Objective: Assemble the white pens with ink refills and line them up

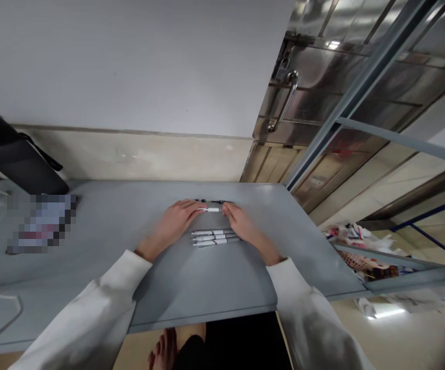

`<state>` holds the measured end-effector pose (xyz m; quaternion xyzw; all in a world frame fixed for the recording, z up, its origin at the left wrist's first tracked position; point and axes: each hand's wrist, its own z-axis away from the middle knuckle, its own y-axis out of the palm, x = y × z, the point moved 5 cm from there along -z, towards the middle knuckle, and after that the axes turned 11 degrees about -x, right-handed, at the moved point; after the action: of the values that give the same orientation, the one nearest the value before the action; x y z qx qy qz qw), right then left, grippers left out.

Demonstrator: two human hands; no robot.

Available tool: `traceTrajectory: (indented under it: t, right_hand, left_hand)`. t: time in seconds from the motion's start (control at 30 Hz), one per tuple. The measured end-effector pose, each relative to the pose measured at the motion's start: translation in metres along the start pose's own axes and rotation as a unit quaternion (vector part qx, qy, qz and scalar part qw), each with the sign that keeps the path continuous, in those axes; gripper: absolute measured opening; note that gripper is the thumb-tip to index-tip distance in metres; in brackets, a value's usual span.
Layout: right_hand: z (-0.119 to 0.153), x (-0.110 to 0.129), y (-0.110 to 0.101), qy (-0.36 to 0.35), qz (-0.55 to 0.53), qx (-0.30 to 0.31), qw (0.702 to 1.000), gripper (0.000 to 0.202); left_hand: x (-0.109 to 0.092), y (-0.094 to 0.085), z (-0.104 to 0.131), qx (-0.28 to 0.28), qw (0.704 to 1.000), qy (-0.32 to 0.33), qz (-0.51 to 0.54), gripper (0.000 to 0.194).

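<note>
A white pen part (212, 209) is held level above the grey table (184, 288), its left end between the fingers of my left hand (180, 218). At its right end are the closed fingertips of my right hand (240, 221); whether they touch the part is hard to tell. Nearer to me lies a row of several white and grey pens (212, 237), side by side on the table. Behind my fingers some small dark pieces (220, 201) lie on the table, partly hidden by both hands.
At the left stand a black case (22, 159) with a strap and a blurred-out flat object (43, 223). A white cable (14, 306) lies at the lower left. To the right are a metal frame post (346, 108) and plastic bags (361, 236) below table height.
</note>
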<state>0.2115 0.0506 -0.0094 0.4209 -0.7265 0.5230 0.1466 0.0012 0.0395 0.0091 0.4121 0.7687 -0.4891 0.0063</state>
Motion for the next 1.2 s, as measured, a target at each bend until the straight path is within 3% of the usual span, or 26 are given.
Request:
traceTrajectory:
  t: [0.1, 0.27, 0.47, 0.6, 0.8, 1.0, 1.2]
  right_hand:
    - [-0.003, 0.003, 0.001, -0.016, 0.017, -0.018, 1.000, 0.024]
    - [-0.009, 0.008, -0.001, -0.050, 0.052, -0.040, 0.997, 0.030]
    - [-0.009, 0.011, -0.008, -0.069, 0.040, -0.048, 0.996, 0.026]
    - [-0.007, 0.012, -0.013, -0.050, -0.023, -0.057, 0.997, 0.013]
    - [-0.006, 0.006, -0.013, 0.036, -0.087, -0.033, 0.995, 0.026]
    - [-0.007, 0.005, -0.016, 0.007, -0.151, -0.041, 0.988, 0.023]
    - [-0.008, -0.001, -0.015, 0.055, -0.189, -0.031, 0.980, 0.027]
  left_hand:
    - [-0.001, -0.002, -0.002, -0.006, 1.000, -0.003, -0.030, 0.033]
    - [0.001, 0.001, -0.001, -0.034, 0.997, -0.065, -0.013, 0.037]
    - [0.001, 0.006, -0.001, 0.011, 0.992, -0.118, 0.031, 0.042]
    - [-0.001, 0.002, -0.003, -0.012, 0.992, -0.110, 0.058, 0.045]
    - [0.001, 0.000, -0.003, -0.032, 0.989, -0.111, 0.090, 0.045]
    - [0.001, 0.002, -0.002, -0.034, 0.989, -0.113, 0.091, 0.046]
    - [-0.001, 0.003, -0.001, -0.032, 0.988, -0.111, 0.107, 0.045]
